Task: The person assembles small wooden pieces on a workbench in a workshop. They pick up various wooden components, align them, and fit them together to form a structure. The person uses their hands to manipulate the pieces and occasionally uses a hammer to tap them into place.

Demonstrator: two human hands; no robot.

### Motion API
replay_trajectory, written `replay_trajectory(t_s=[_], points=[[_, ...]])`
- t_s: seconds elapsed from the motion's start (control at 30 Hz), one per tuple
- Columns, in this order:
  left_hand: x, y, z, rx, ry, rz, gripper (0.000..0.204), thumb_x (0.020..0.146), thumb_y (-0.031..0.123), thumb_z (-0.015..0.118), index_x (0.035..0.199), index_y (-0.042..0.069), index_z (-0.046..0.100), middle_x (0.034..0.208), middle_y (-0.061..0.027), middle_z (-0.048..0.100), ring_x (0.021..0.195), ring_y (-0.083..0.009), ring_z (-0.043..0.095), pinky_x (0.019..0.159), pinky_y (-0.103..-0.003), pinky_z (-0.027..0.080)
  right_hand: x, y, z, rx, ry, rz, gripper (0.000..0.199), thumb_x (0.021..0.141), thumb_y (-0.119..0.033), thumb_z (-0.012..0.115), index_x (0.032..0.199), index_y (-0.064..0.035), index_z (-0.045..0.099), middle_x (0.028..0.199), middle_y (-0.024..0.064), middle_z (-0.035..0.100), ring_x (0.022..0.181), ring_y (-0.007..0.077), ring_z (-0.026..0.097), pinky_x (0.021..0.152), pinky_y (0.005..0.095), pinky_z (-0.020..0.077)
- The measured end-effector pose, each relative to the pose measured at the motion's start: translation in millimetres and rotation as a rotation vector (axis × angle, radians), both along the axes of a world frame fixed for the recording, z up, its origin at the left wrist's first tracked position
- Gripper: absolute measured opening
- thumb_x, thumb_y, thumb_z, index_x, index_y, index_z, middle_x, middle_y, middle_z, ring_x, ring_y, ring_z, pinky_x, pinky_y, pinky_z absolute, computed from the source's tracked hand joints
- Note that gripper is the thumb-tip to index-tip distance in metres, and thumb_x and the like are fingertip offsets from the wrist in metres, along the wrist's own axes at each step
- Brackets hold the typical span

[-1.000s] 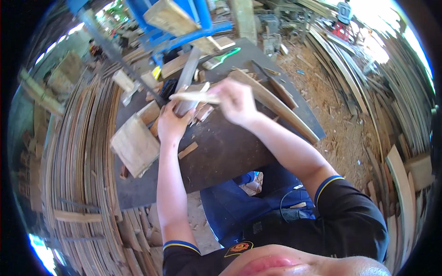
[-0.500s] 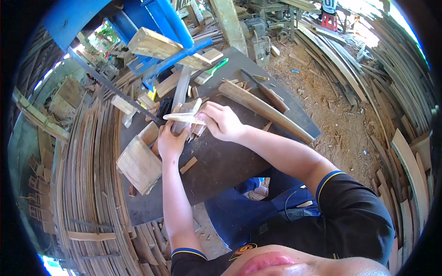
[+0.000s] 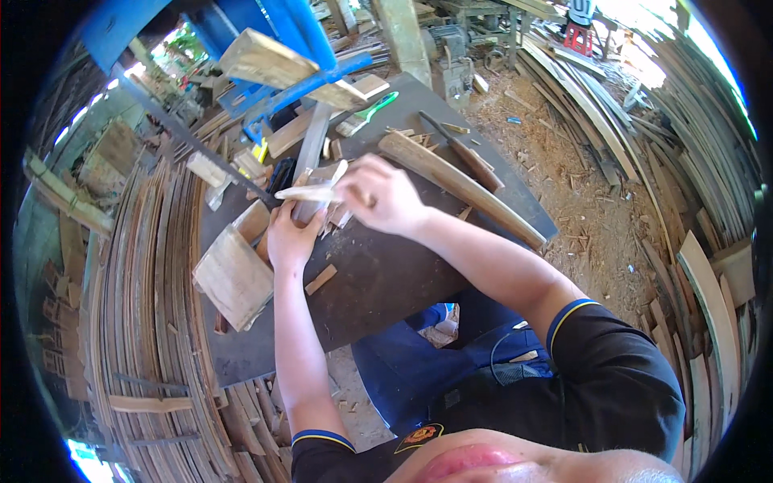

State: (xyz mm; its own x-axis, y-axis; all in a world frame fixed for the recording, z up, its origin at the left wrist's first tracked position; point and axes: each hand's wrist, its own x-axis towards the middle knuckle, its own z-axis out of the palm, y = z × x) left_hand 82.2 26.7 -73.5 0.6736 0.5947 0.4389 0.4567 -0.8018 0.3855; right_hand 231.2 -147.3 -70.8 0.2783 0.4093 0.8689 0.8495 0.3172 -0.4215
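A pale, shaped piece of wood (image 3: 309, 194) with a short arm sticking up lies across a long grey bar (image 3: 312, 146), close to the saw blade (image 3: 193, 143). My left hand (image 3: 290, 239) grips it from the near side, thumb and fingers spread to either side of the bar. My right hand (image 3: 385, 197), blurred by motion, has curled fingers at the wood's right end; the fingertips' exact hold is partly hidden. Wood chips (image 3: 336, 216) lie beneath.
The blue band saw (image 3: 278, 32) rises behind the dark table (image 3: 378, 274). On the table are a green-handled brush (image 3: 369, 114), a long wooden bar (image 3: 459, 187), a dark file-like tool (image 3: 463, 151) and a square block (image 3: 233, 278). Plank stacks (image 3: 145, 314) stand at the left.
My right hand has shifted slightly and its fingers are now curled and blurred at the wood's end. The wood remains in nearly the same place by the blade. The view has moved a little.
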Motion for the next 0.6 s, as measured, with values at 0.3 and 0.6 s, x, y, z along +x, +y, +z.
replay_trajectory(t_s=[0.3,0.6], points=[[2.9,-2.6,0.3,0.001,0.010,0.000,0.070,0.081,0.050,0.081,0.130,0.002,0.065,0.119,-0.0193,0.067,0.109,-0.0389,0.068,0.092,-0.048,0.055,-2.6,-7.1,15.6,0.201,0.043,-0.155,0.054,0.078,-0.004,0.085,0.127,-0.0053,0.061,0.099,0.0083,0.065,0.095,0.0255,0.063,0.082,0.0352,0.0531],[5.6,-0.1,0.2,-0.014,-0.026,-0.010,0.073,0.079,0.052,0.083,0.128,0.001,0.065,0.118,-0.0183,0.067,0.112,-0.0378,0.067,0.093,-0.047,0.055,-6.4,-11.0,17.1,0.214,-0.022,-0.112,0.055,0.081,-0.007,0.086,0.131,-0.0055,0.063,0.102,0.0103,0.068,0.090,0.0243,0.068,0.075,0.0341,0.0562]])
